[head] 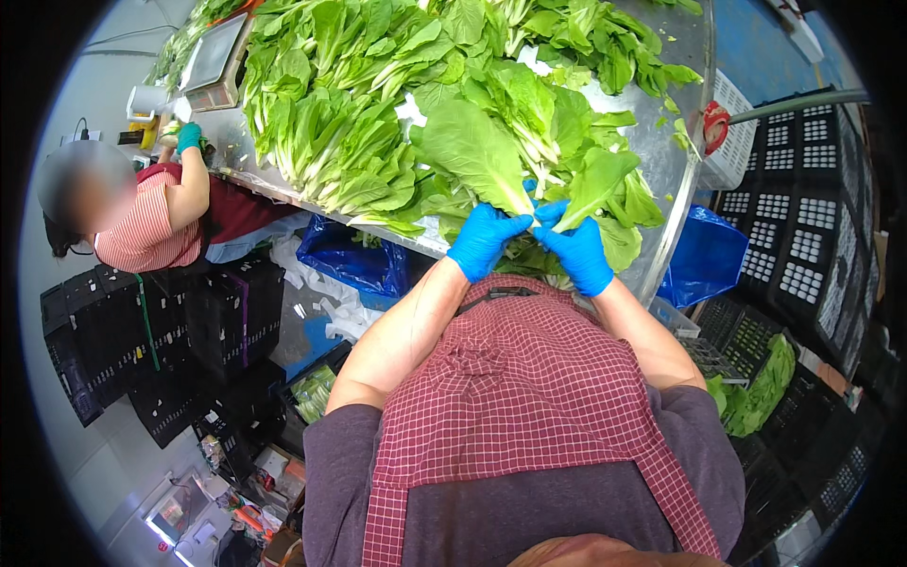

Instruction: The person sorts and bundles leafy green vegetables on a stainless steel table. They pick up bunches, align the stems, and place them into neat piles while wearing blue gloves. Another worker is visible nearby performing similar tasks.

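Note:
In a blue glove, my left hand (485, 239) pinches the pale stem end of a large green leaf (476, 152), whose broad blade spreads up and to the left. My right hand (579, 251), also gloved in blue, grips the stem of a smaller green leaf (601, 183). Both hands meet fingertip to fingertip over the front of the metal table (655, 135); whether the two leaves are joined at the base is hidden by my fingers. Just beyond lies a bunch of leafy greens (528, 106) with white stems.
A large heap of leafy greens (326, 135) covers the table to the left. Blue plastic bags (351, 255) hang below the table edge. At the left, a co-worker (152, 220) in teal gloves stands near a scale (216, 57). Black crates (793, 205) stack up on the right.

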Demonstrator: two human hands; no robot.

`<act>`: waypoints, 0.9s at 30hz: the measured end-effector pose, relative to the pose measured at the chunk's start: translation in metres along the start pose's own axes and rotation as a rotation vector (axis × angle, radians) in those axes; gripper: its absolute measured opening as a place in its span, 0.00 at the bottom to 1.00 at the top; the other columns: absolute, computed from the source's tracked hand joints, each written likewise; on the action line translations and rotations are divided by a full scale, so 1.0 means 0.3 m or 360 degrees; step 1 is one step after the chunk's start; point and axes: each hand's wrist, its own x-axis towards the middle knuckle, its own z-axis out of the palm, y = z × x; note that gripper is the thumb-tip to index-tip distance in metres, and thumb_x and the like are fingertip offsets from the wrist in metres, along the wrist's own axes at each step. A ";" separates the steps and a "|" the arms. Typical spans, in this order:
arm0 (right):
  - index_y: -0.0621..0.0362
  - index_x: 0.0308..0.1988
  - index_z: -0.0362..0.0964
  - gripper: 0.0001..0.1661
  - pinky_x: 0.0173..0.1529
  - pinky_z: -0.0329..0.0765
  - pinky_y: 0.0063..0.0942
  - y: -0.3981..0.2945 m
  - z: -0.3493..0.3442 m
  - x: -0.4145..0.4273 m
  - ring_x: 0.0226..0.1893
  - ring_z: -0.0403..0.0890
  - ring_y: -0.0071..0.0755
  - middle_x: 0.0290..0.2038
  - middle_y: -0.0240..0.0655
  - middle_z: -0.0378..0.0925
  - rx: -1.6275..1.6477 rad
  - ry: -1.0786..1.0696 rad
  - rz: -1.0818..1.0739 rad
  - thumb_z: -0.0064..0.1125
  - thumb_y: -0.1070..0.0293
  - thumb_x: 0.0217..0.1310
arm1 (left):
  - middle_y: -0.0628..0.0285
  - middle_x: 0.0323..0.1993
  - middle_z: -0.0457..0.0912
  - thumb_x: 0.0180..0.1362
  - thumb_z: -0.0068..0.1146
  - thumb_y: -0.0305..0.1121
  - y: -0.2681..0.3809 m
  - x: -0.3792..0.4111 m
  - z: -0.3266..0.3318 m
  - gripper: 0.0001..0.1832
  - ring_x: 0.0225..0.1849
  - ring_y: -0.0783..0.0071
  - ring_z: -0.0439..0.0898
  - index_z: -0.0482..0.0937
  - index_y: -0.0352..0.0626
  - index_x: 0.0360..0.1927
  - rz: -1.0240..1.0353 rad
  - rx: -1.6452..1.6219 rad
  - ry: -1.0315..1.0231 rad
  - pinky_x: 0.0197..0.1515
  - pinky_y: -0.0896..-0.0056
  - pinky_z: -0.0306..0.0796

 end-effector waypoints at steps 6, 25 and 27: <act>0.60 0.47 0.69 0.19 0.33 0.73 0.23 0.030 -0.079 0.080 0.29 0.74 0.25 0.33 0.34 0.74 0.0942 0.0335 0.0533 0.60 0.68 0.55 | 0.60 0.47 0.73 0.52 0.51 0.19 -0.025 0.009 -0.072 0.25 0.45 0.70 0.74 0.66 0.38 0.56 0.0070 -0.0113 0.0269 0.48 0.68 0.71; 0.61 0.35 0.75 0.14 0.32 0.71 0.16 0.027 0.026 0.123 0.24 0.69 0.15 0.25 0.28 0.75 -0.0513 -0.0036 0.0051 0.67 0.67 0.47 | 0.62 0.35 0.79 0.51 0.58 0.24 -0.069 0.080 -0.099 0.12 0.38 0.72 0.78 0.76 0.38 0.41 0.0077 -0.0096 0.0477 0.38 0.73 0.71; 0.61 0.36 0.76 0.14 0.31 0.71 0.17 0.033 0.032 0.114 0.24 0.71 0.16 0.24 0.28 0.76 -0.0417 -0.0032 0.0054 0.66 0.67 0.48 | 0.62 0.38 0.79 0.50 0.60 0.23 -0.070 0.079 -0.100 0.15 0.38 0.72 0.78 0.76 0.37 0.43 0.0122 -0.0062 0.0512 0.38 0.74 0.71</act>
